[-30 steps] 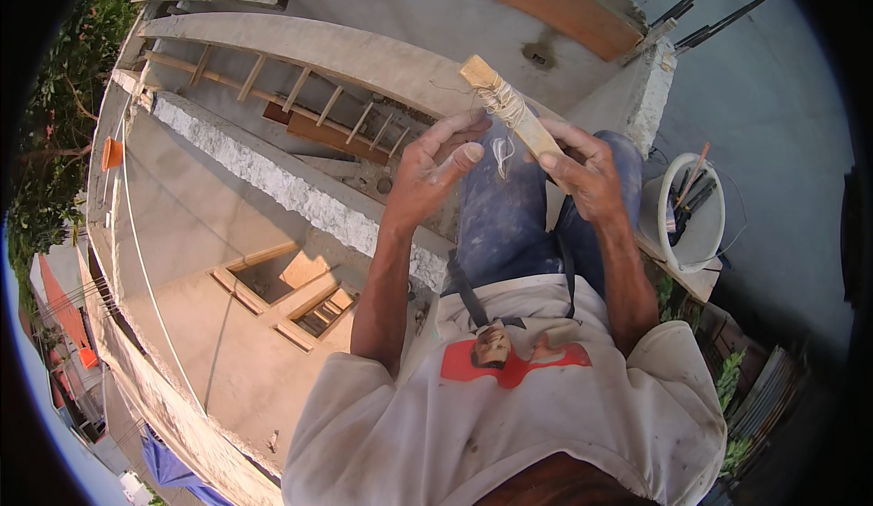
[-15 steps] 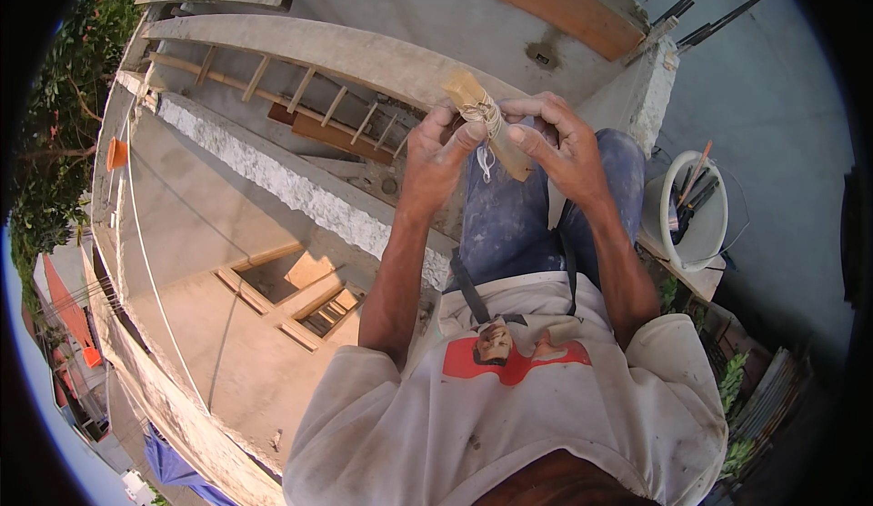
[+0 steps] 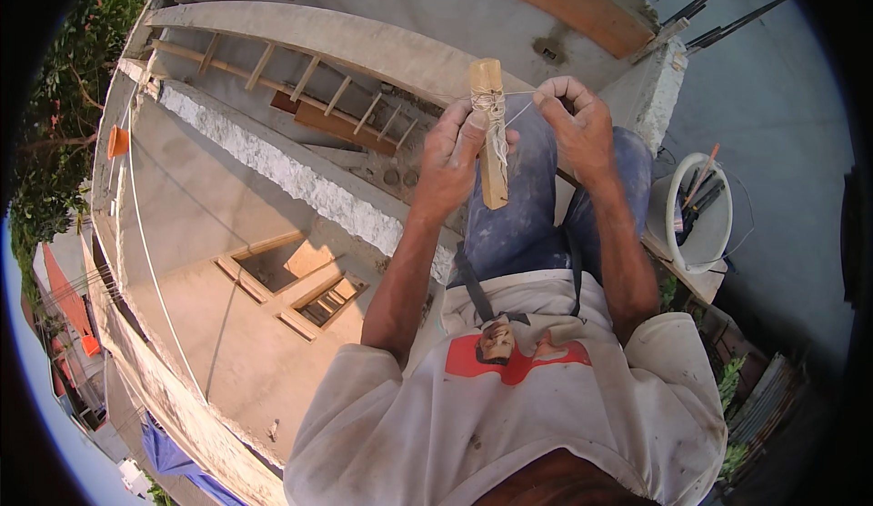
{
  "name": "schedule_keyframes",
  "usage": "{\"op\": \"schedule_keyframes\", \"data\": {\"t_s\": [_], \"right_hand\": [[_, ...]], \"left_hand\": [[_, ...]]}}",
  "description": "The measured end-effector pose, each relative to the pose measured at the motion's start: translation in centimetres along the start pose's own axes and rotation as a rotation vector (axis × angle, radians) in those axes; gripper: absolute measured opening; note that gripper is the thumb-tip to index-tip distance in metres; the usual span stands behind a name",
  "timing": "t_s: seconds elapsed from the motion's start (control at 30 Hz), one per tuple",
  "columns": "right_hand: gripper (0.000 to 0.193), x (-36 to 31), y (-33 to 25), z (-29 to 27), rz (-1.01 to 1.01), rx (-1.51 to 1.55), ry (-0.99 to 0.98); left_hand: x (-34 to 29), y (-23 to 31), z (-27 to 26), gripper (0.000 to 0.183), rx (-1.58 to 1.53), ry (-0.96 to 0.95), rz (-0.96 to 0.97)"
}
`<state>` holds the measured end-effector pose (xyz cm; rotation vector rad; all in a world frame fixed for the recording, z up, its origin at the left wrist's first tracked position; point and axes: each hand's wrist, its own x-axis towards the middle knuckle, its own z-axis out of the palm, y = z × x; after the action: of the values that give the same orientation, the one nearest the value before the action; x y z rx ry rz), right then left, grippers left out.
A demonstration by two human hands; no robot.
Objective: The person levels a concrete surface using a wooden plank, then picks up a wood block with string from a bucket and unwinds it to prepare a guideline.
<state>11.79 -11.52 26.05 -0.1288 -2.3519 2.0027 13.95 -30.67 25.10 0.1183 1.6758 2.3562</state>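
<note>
A short wooden stick [image 3: 494, 174] stands nearly upright in front of my knees, gripped by the fingers and thumb of my left hand [image 3: 452, 153]. Thin pale string [image 3: 488, 102] is wound round its upper part, with loose strands hanging down its face. To the right of the stick, my right hand [image 3: 577, 124] pinches a length of that string between thumb and fingertips. The string runs taut from the winding to this pinch, and a second strand slants down beside it. Fine dust coats the fingers of both hands.
A white bucket [image 3: 714, 233] with tools in it stands to my right on a board. Ahead and left are a wooden ladder [image 3: 305, 79], a concrete beam [image 3: 364, 40] and a rough wall top [image 3: 273, 165]. Below left, a wooden frame [image 3: 291, 299] surrounds an opening. Rebar [image 3: 727, 29] juts out far right.
The stick has turned from slanted to nearly upright. My right hand has come off the stick and moved right, drawing out string. My left hand still grips the stick.
</note>
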Motion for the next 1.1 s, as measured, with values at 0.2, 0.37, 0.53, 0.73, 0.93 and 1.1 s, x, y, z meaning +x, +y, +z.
{"op": "schedule_keyframes", "data": {"t_s": [0.2,0.37,0.53,0.73,0.93,1.1], "right_hand": [[0.01,1.5,-1.9,-1.6,0.274,0.674,0.009],[0.017,4.1,1.4,-6.7,0.211,1.099,-0.275],[0.013,3.9,1.1,-11.3,0.196,0.804,-0.105],[0.017,2.0,1.6,-14.1,-0.043,-0.501,0.023],[0.024,0.0,-1.2,-8.0,-0.206,-0.366,-0.111],[0.027,0.9,-2.3,-0.2,-0.019,0.149,-0.302]], "left_hand": [[0.1,-0.5,0.2,0.039,-0.268,0.127,-0.081],[0.2,-1.2,-1.2,0.039,-0.539,0.103,-0.101],[-0.1,-0.3,-2.4,0.038,-0.474,0.14,-0.096],[-0.5,0.2,-3.5,0.037,-0.352,0.112,-0.103],[-0.6,2.0,-2.5,0.037,-0.387,0.043,-0.143],[-0.4,2.3,-2.0,0.038,-0.269,-0.008,-0.193]]}}
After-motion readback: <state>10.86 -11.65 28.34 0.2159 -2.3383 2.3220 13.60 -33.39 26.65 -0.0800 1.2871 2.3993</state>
